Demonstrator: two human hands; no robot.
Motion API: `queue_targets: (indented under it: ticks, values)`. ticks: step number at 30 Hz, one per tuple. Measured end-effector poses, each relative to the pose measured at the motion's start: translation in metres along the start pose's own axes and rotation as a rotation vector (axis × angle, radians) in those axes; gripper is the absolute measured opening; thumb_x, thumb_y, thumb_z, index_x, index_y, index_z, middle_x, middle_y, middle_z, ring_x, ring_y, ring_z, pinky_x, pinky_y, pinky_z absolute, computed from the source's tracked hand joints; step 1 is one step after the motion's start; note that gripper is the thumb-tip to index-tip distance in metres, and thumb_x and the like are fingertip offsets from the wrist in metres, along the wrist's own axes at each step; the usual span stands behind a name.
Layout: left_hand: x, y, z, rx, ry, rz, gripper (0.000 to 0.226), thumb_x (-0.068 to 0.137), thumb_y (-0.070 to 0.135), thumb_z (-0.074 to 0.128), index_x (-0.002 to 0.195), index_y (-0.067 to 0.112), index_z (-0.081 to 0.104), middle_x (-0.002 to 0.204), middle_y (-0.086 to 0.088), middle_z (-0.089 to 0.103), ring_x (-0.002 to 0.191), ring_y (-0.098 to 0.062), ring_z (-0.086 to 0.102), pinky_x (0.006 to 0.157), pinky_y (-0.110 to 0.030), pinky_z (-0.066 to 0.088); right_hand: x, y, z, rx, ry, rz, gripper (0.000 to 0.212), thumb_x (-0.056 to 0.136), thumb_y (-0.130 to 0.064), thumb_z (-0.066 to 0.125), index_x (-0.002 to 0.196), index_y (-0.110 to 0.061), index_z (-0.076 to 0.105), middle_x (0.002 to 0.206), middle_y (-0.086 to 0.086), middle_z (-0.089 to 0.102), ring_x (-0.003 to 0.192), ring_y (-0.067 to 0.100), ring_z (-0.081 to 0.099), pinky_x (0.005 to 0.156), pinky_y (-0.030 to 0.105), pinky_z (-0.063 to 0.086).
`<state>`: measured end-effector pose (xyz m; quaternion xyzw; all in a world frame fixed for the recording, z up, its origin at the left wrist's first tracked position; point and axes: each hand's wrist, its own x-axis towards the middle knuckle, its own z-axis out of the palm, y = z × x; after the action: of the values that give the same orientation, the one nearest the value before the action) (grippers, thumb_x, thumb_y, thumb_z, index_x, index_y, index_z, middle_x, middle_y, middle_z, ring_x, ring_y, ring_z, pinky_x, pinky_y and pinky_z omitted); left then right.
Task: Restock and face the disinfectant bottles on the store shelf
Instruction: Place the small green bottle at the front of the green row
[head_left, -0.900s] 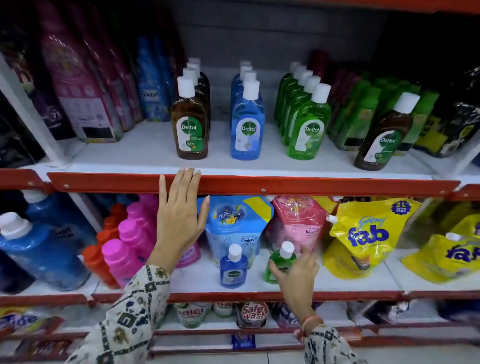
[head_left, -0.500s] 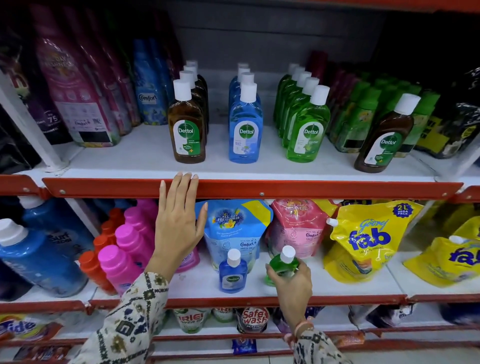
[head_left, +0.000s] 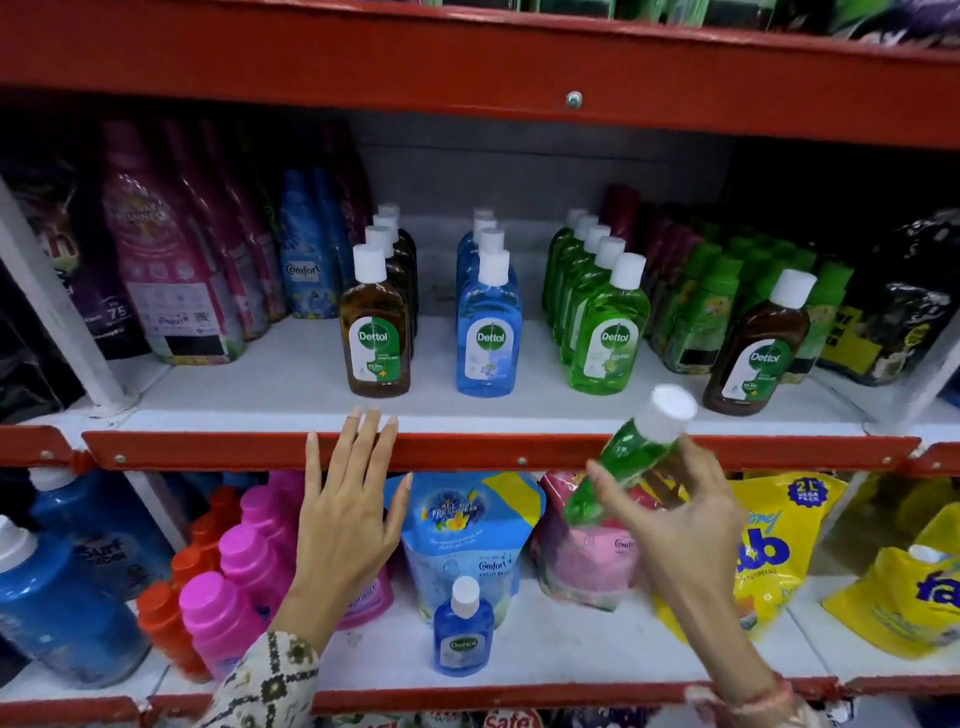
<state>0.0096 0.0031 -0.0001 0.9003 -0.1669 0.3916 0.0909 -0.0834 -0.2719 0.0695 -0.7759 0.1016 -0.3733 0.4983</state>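
Here we are clasping a small translucent green bottle (head_left: 623, 460), white-capped and tilted, in our right hand (head_left: 675, 525); our left hand (head_left: 345, 519), fingers spread, is resting flat on the red metal shelf lip (head_left: 519, 451).

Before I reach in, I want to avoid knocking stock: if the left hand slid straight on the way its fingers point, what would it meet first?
Probably the front brown Dettol bottle. The left hand lies over the red shelf lip, fingers pointing up and into the shelf; depth is uncertain.

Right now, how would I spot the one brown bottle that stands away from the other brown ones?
Look at the white middle shelf above the red rail. Past the green Dettol row, at the right end, stands the lone brown Dettol bottle. It alone is brown there, leaning among green packs, far from the brown row.
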Motion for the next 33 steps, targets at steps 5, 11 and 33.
queue_targets:
  ticks: [5,11,33]
  values:
    - [0.008,0.004,0.000,-0.007,0.006,-0.001,0.058,0.101,0.040,0.037,0.150,0.010,0.041,0.158,-0.013,0.040,0.149,-0.030,0.031,0.123,-0.059,0.014,0.052,-0.035,-0.001,0.070,0.075,-0.043,0.078,0.060,-0.047,0.086,0.129,-0.022,0.061,0.111,-0.002,0.073,0.097,0.009,0.070,0.089,0.028,0.056]
    - [0.006,0.003,0.002,-0.016,-0.004,-0.008,0.058,0.102,0.043,0.031,0.150,0.012,0.039,0.154,-0.013,0.045,0.147,-0.030,0.034,0.123,-0.058,0.015,0.098,-0.031,0.014,-0.017,0.143,-0.055,0.087,0.060,-0.059,0.082,0.132,-0.016,0.058,0.112,0.007,0.073,0.102,0.020,0.068,0.092,0.036,0.055]
    - [0.005,0.006,0.005,-0.009,0.026,-0.019,0.057,0.102,0.043,0.031,0.146,0.008,0.044,0.147,-0.017,0.051,0.143,-0.033,0.035,0.122,-0.059,0.014,0.118,0.003,0.037,-0.152,0.170,0.033,0.091,0.055,-0.076,0.073,0.120,-0.014,0.062,0.102,0.009,0.073,0.094,0.026,0.068,0.081,0.042,0.057]
